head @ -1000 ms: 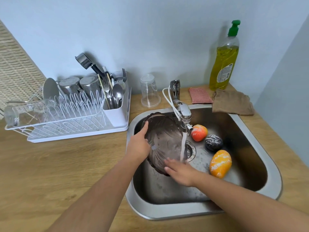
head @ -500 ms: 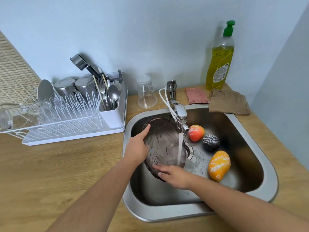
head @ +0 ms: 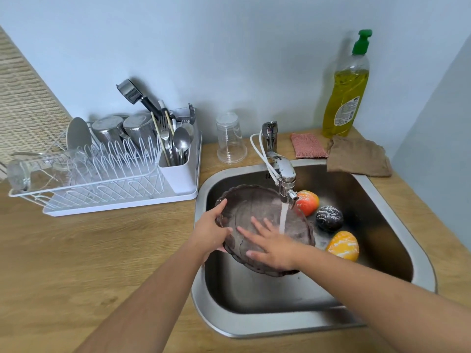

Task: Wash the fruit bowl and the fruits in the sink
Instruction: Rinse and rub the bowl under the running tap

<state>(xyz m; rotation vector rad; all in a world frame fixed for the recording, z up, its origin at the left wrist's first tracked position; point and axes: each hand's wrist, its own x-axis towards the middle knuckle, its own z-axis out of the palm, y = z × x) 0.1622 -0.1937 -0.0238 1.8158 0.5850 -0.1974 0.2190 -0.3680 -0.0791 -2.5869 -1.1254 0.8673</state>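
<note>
The left hand (head: 209,231) is gripping the fruit bowl (head: 254,205) rim; the right hand (head: 274,244) is lying spread flat inside it, nearer the fruits (head: 328,217) to its right.

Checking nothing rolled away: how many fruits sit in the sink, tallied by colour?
Red-orange fruit: 1
Dark speckled fruit: 1
Yellow-orange fruit: 1
Total: 3
</note>
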